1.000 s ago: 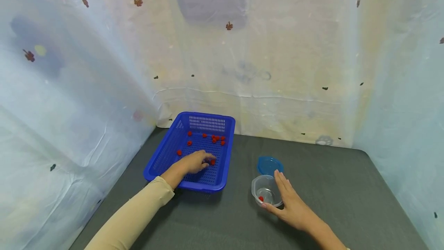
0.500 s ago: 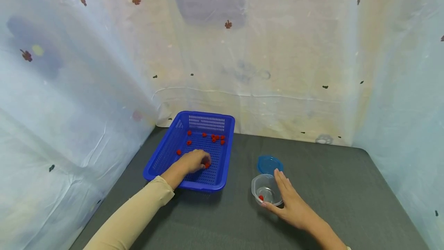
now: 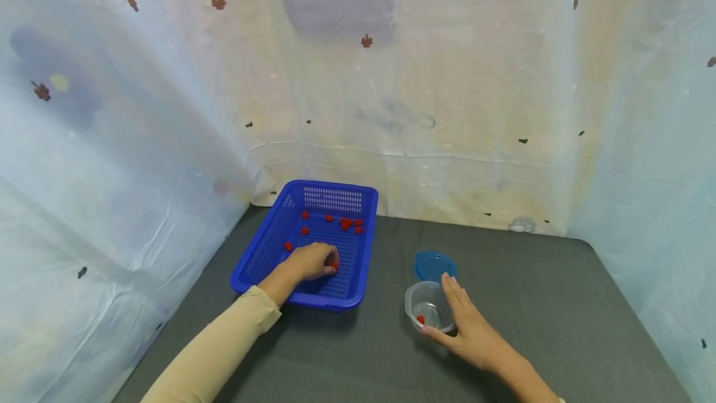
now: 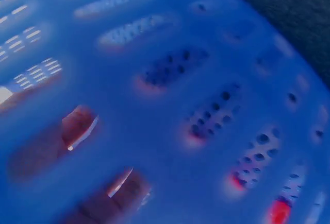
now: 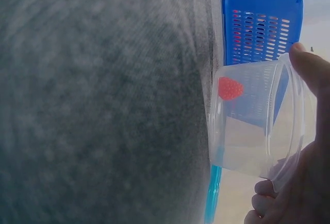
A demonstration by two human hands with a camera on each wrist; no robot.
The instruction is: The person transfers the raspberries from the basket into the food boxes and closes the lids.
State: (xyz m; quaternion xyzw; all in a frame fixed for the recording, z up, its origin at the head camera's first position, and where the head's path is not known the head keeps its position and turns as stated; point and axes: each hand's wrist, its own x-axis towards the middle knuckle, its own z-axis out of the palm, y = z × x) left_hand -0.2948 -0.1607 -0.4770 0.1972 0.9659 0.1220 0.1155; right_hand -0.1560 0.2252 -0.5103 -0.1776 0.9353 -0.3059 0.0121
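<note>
Inside the blue slotted basket (image 3: 365,275), my left hand (image 3: 310,260) pinches a red raspberry (image 3: 334,266) between thumb and fingertips, low over the basket's floor. The left wrist view is filled by the basket's blue wall (image 4: 139,126), with parts of my fingers (image 4: 77,128) showing through the slots. My right hand (image 3: 472,334) holds a clear plastic tub (image 3: 415,297) upright at its rim, thumb on the near side and fingers on the far side. One raspberry (image 5: 230,88) lies at the bottom of the tub.
Several loose raspberries (image 3: 345,222) lie toward the back of the basket. Flat on the grey table (image 3: 520,303), just behind the tub, is a blue lid (image 3: 435,265). A patterned sheet (image 3: 447,111) hangs behind the table and on both sides.
My left hand's fingers have curled onto the raspberry and drawn it slightly left and toward me. My right hand and the tub have stayed in place.
</note>
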